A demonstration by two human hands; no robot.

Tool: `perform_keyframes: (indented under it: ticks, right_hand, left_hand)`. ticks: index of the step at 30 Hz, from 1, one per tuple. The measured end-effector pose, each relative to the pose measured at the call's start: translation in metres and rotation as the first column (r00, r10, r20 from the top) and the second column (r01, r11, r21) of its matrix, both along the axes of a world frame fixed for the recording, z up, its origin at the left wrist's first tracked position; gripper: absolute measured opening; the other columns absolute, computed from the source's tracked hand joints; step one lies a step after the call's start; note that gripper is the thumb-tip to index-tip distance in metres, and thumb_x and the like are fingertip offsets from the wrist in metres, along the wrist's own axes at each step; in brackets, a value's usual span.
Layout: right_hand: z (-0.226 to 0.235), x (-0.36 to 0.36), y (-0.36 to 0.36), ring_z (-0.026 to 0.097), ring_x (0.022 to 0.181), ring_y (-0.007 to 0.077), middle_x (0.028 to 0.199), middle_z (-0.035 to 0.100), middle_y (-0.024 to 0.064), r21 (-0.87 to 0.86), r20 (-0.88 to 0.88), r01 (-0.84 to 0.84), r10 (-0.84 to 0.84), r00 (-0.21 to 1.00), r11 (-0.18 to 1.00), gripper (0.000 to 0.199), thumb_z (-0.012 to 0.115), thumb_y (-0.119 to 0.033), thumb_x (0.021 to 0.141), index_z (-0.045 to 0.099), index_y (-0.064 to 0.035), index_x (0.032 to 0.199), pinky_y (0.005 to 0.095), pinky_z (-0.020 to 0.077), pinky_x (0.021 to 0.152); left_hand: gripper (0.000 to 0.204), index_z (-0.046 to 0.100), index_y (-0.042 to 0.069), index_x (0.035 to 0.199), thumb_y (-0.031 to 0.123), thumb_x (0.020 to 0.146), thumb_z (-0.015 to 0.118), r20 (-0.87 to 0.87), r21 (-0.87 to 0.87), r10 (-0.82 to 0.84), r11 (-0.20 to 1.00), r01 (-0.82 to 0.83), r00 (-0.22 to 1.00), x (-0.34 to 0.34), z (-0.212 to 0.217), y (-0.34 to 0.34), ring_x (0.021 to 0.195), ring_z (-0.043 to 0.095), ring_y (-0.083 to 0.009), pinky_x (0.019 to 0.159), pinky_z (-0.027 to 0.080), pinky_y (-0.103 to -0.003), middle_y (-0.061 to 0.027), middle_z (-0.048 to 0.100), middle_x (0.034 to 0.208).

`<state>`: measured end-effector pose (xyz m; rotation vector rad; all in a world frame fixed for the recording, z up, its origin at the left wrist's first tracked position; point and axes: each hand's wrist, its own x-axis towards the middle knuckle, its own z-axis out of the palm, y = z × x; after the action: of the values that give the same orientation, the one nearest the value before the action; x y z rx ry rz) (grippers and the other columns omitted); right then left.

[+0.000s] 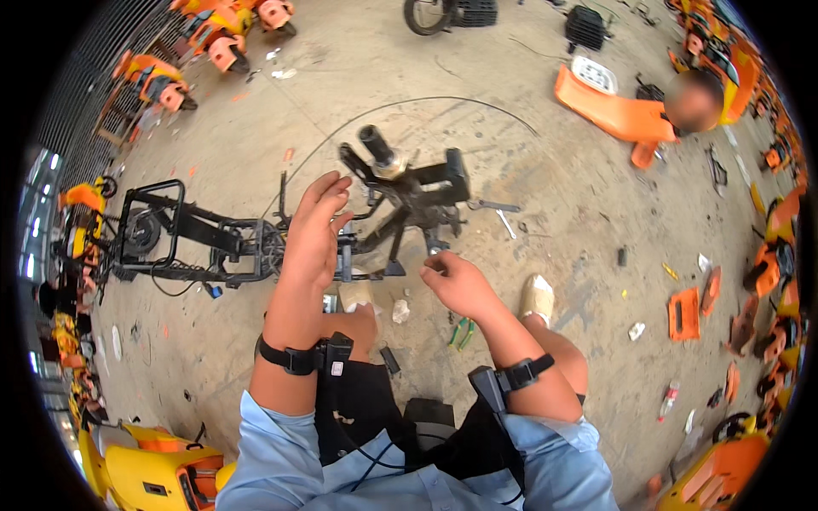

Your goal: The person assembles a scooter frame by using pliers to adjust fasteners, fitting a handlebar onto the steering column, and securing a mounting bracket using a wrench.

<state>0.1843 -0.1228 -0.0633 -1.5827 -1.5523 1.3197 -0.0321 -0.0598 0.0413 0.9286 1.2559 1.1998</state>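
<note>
Head view is showing a bare black scooter frame (pixel 223 238) lying across the concrete floor (pixel 596 247), reaching from the left side to the middle, in front of the person. Its rear wheel (pixel 143 232) is sitting at the left end, and its front end, with a short dark tube (pixel 376 146) sticking up, is standing between and beyond the two hands. The left hand (pixel 317 228) is hovering just beside that front end, its fingers loosely bent and slightly apart, the thumb standing off from them; whether it is touching the metal, I cannot tell. The right hand (pixel 457 285) is reaching toward the lower front of the frame, fingers curling in toward the thumb; I cannot tell whether they are pinching anything. A large wrench (pixel 498 205) and a smaller silver wrench (pixel 507 224) are lying right of the front end, while green-handled pliers (pixel 462 334) are resting below the right hand. Farther off, an orange body panel (pixel 618 115) is lying near a white crate (pixel 594 75).
</note>
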Motion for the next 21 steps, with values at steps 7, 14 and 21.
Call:
perform_keyframes:
  ticks: [7,14,21]
  right_hand:
    - [-0.020,0.028,-0.014,0.066,0.103,0.0389,0.107,0.070,0.0217,-0.042,0.331,-0.018,0.031,0.943,0.999,0.043,0.061,-0.038,0.088,0.067,-0.0026,0.112,0.0455,0.0518,0.088]
    - [-0.115,0.066,0.035,0.066,0.104,0.0399,0.106,0.070,0.0244,-0.283,0.419,0.216,-0.083,0.904,0.935,0.043,0.060,-0.035,0.084,0.069,-0.0007,0.108,0.0447,0.0513,0.091]
    - [-0.259,0.105,0.115,0.064,0.106,0.0418,0.111,0.068,0.0267,-0.222,0.432,0.476,-0.352,0.831,0.851,0.046,0.059,-0.033,0.085,0.067,0.0005,0.115,0.0444,0.0497,0.096]
  left_hand:
    - [0.067,0.028,0.001,0.153,0.013,0.093,0.055,-0.162,0.069,-0.044,0.996,0.056,0.986,0.022,-0.077,-0.016,0.145,0.031,-0.0316,0.116,0.026,-0.040,-0.0183,0.037,0.155]
    - [0.090,0.007,-0.001,0.155,0.010,0.089,0.067,-0.398,0.359,0.012,0.922,0.144,0.917,0.042,-0.093,0.027,0.142,0.034,-0.0293,0.116,0.026,-0.044,-0.0198,0.032,0.153]
    - [0.069,0.024,-0.004,0.141,0.016,0.093,0.069,-0.156,0.638,0.222,0.767,-0.073,0.962,0.079,-0.129,0.052,0.117,0.053,-0.0278,0.104,0.043,-0.043,-0.0194,0.050,0.131]
